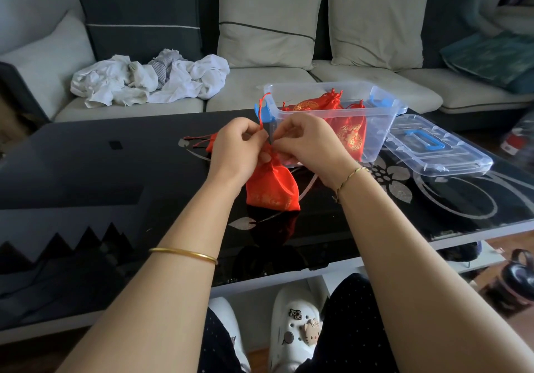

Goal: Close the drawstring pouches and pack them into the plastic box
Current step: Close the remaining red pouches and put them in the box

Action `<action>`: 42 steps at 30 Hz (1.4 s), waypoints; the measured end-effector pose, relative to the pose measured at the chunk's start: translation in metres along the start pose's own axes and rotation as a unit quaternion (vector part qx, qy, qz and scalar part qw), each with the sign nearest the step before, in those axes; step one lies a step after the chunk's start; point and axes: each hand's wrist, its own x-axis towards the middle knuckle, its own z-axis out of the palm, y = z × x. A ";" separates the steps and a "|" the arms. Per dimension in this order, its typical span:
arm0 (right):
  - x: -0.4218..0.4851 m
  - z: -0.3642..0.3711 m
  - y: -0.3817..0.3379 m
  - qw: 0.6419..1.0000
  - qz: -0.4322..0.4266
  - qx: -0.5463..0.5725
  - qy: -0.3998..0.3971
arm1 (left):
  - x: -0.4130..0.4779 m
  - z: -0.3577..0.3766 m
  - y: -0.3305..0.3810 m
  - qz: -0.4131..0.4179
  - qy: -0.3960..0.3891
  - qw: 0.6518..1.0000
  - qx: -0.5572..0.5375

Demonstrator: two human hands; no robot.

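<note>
A red drawstring pouch (pixel 273 189) with gold print hangs just above the black glass table (pixel 115 170), its neck gathered between both my hands. My left hand (pixel 235 150) pinches the red drawstring (pixel 261 109), which loops upward from the fingers. My right hand (pixel 309 144) pinches the pouch's neck from the right side. Behind my left hand another red pouch (pixel 209 143) lies on the table, mostly hidden. The clear plastic box (pixel 375 118) with blue latches stands behind my hands and holds several red pouches (pixel 348 134).
The box's clear lid (pixel 436 148) with a blue handle lies on the table to the right of the box. A sofa with cushions and a heap of white cloths (pixel 150 79) runs behind the table. Shoes sit on the floor at right.
</note>
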 end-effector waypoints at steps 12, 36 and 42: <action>0.000 0.011 0.008 0.991 -0.098 -0.085 0.037 | 0.000 0.003 0.002 -0.047 0.039 0.998 -0.004; -0.001 0.003 0.017 0.959 0.156 0.237 -0.019 | -0.005 -0.004 0.006 0.090 0.037 0.983 0.155; -0.001 0.001 0.017 0.941 0.177 0.288 -0.039 | -0.002 0.003 -0.003 0.118 0.036 0.973 0.193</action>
